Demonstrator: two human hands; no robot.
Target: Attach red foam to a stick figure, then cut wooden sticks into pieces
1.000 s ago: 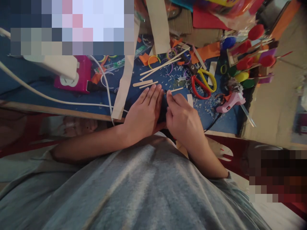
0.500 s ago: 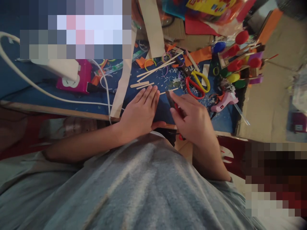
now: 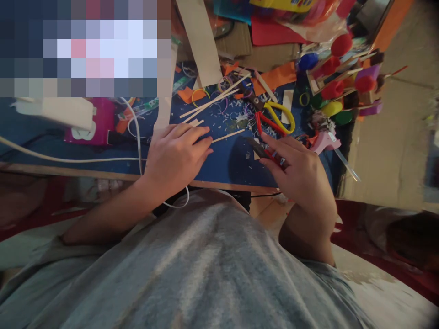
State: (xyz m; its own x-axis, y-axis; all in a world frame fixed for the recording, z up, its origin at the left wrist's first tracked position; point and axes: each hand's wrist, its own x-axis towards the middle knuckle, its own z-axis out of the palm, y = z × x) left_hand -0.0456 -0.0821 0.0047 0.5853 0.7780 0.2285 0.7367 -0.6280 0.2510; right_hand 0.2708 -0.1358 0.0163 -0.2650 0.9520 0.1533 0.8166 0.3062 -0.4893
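While the right hand (image 3: pixel 298 171) grips pliers (image 3: pixel 258 147), the left hand (image 3: pixel 174 156) has shifted left, half-open.

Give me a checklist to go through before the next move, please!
1. Right hand grips the red-handled tool: ok.
2. Left hand away from the tool's tip: ok, there is a gap between them.
3. Stick held by the left hand: cannot tell, its near end is by the fingers.
4. Scissors well away from the right hand: not ok, their red handle is right by its fingers.
5. Cord clear of the left arm: not ok, it passes beneath.
6. Glue gun switched off: cannot tell.
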